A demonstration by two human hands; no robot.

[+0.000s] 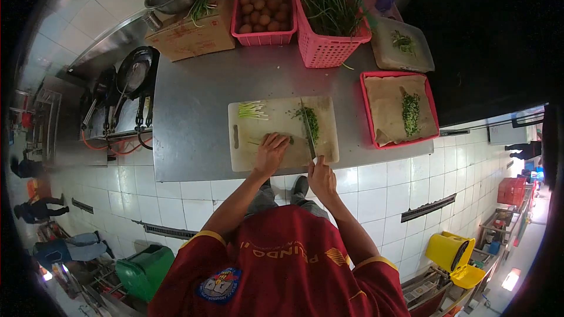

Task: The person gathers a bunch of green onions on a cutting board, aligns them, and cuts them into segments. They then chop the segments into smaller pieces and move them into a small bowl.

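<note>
My right hand [321, 177] is closed round the handle of a knife [308, 129], whose blade lies across the right part of the white cutting board [247, 157]. Chopped green onion [313, 124] is heaped beside the blade. My left hand [272, 151] rests on the board left of the knife, its fingers bent over some green stalks [291, 140], mostly hidden beneath it. Cut white onion stems [253, 110] lie at the board's upper left.
On the metal table [194, 100] stand a cardboard box [197, 38], a pink basket of eggs [264, 37], a pink basket of green onions [329, 50], a lidded container [402, 44] and a pink tray [436, 118] with chopped greens. Pans [135, 73] sit left; people are at far left.
</note>
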